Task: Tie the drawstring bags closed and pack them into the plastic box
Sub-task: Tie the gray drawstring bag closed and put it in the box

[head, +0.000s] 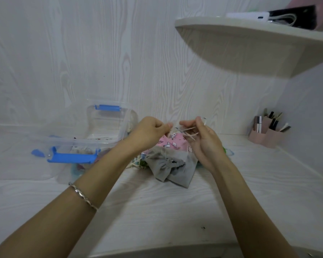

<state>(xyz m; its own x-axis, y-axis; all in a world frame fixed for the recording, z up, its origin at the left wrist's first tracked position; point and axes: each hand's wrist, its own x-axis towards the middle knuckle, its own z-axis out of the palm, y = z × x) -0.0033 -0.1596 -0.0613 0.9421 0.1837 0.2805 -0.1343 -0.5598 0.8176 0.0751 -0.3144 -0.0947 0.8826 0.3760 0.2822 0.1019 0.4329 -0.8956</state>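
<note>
Both hands up over the bag pile: left hand [149, 133] fingers curled, pinching the pale drawstring [189, 131]; right hand [199, 141] fingers hooked round its other strands. Pink printed bag [172, 144] hangs just below them, touching grey bag [172, 167] on the bench [157, 211]. Clear plastic box [104, 127], blue latches, stands left of the pile.

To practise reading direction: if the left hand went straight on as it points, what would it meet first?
The left hand would probably meet the right hand across the drawstring; depth is unclear.
</note>
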